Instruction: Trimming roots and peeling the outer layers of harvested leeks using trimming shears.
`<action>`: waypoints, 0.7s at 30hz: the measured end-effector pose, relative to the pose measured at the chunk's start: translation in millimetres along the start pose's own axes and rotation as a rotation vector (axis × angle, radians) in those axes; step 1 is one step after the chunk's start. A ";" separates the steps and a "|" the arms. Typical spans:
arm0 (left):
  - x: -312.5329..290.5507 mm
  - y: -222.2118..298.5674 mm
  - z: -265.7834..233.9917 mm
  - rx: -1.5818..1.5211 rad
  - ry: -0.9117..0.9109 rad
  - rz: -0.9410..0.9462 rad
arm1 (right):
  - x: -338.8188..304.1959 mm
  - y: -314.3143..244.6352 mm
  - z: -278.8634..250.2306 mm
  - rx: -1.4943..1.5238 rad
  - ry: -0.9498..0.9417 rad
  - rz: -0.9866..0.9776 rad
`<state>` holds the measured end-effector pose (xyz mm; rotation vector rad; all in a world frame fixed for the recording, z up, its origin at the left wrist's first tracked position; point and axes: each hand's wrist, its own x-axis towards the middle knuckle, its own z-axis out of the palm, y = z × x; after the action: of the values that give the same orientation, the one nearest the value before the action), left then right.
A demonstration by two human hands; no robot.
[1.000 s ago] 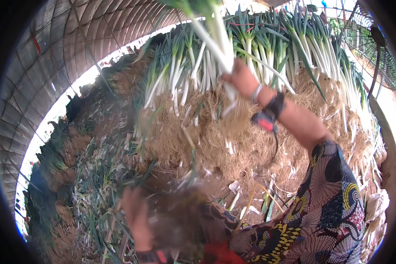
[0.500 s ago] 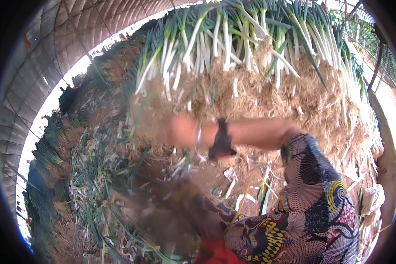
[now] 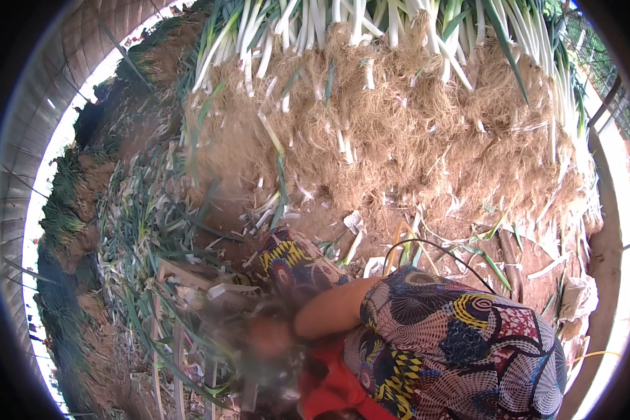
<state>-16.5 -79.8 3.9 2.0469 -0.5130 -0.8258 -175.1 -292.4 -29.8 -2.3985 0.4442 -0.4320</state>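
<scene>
My right forearm (image 3: 332, 308) comes out of a patterned sleeve and bends toward the lower middle. My right hand (image 3: 269, 336) is smeared by motion and a hazy patch, so its fingers and anything in them cannot be made out. It is close to red cloth (image 3: 325, 378) and a wooden slatted frame (image 3: 178, 350) strewn with green leaves. I cannot pick out my left hand. Patterned fabric (image 3: 294, 259) matching my sleeve shows just beyond my right hand. Across the far side lies a wide bank of leeks (image 3: 357, 24), white stems toward me, with tangled tan roots (image 3: 399, 140).
Loose leaves and trimmings (image 3: 147, 224) cover the ground on the left. A thin dark curved rod (image 3: 448, 248) and scattered scraps lie right of the middle. A crumpled pale bag (image 3: 577, 301) sits by the right edge. Curved metal sheeting (image 3: 35, 140) walls the left.
My right arm has swung from across the roots back toward me, to the lower middle. The view has tilted down, so the leeks sit higher. A loose leek stalk now shows among the roots left of centre.
</scene>
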 end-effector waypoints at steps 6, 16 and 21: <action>5.6 -0.9 8.1 0.009 -0.049 -0.016 | -3.6 1.5 0.3 0.030 -0.054 0.064; -0.8 -3.9 5.8 0.003 -0.058 -0.054 | 3.6 -0.9 4.0 0.076 -0.095 0.091; -6.9 -6.2 3.3 0.006 -0.037 -0.069 | 8.7 5.3 -3.7 0.131 -0.112 0.135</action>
<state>-23.4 -73.9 -0.1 2.0680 -0.4680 -0.9056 -169.9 -301.9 -28.9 -2.2375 0.5081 -0.2564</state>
